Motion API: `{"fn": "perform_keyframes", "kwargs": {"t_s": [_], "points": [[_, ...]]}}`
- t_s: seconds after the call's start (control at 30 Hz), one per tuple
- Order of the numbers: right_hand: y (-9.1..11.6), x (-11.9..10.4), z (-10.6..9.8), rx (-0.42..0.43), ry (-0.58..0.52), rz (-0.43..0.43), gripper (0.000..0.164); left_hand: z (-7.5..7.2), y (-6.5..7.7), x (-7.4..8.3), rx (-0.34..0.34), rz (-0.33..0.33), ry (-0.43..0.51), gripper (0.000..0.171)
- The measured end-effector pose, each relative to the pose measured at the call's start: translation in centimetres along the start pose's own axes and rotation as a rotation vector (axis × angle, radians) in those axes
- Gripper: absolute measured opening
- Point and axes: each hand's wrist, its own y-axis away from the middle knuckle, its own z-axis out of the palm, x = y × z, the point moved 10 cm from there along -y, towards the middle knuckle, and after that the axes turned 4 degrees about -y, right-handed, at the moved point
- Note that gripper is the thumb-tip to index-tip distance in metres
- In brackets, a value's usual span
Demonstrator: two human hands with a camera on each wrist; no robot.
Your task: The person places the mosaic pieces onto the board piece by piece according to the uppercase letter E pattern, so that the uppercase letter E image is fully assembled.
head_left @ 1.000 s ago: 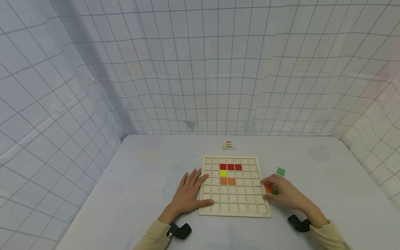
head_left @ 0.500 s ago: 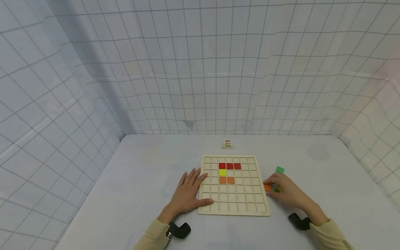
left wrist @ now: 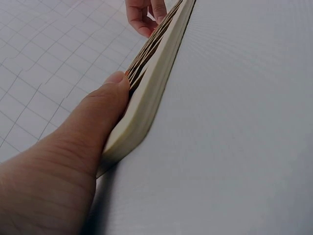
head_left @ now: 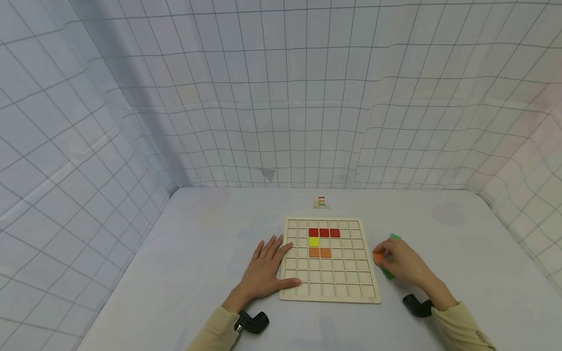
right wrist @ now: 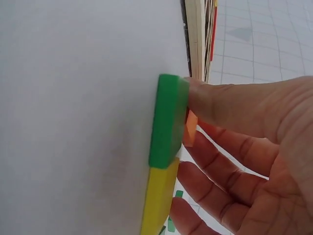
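Observation:
My left hand [head_left: 262,275] lies with fingers spread along the left edge of the cream gridded board [head_left: 329,301], its thumb over the board's rim. Beside the right edge, my right hand [head_left: 404,263] pinches an orange square tile [head_left: 378,258] between thumb and fingers. The right wrist view shows this orange tile [right wrist: 190,131] partly hidden behind the thumb. Close in front of that hand, a green tile [right wrist: 165,122] and a yellow tile [right wrist: 159,196] lie on the table. Set in the board are three red tiles [head_left: 324,233], a yellow tile [head_left: 313,242] and two orange tiles [head_left: 319,252].
A small pattern card [head_left: 322,202] with coloured rows lies beyond the board. Another green tile [head_left: 395,236] shows just past the right hand. White gridded curtains [head_left: 281,122] surround the table at the back and sides.
My right fingers have gathered around the orange tile and drawn it slightly up and away from the board's edge. More of the green tile beneath shows. The left hand stays put.

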Motion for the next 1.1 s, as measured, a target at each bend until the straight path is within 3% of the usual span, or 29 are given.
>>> {"fn": "perform_keyframes", "kwargs": {"t_s": [0.33,0.5,0.63,0.83,0.93,1.1], "points": [[0.0,0.8,0.3,-0.004,-0.04,0.084,0.019,0.0,0.0,0.0,-0.008,-0.001,0.005,0.095],[0.1,0.7,-0.1,0.061,-0.052,0.097,0.014,0.0,0.0,0.1,-0.003,0.001,0.008,0.095],[0.2,0.2,-0.8,0.158,-0.06,0.054,0.012,0.0,0.0,0.1,-0.002,0.003,0.002,0.095],[-0.2,-1.7,-1.2,0.264,-0.074,-0.087,0.016,0.0,0.0,0.0,-0.002,0.002,0.004,0.095],[-0.6,-2.6,-0.6,0.246,-0.118,-0.126,0.019,0.1,0.0,0.0,-0.005,0.0,-0.002,0.095],[-1.6,-3.7,1.1,0.15,-0.201,-0.11,0.019,0.0,0.0,0.0,-0.002,0.002,-0.004,0.095]]}}
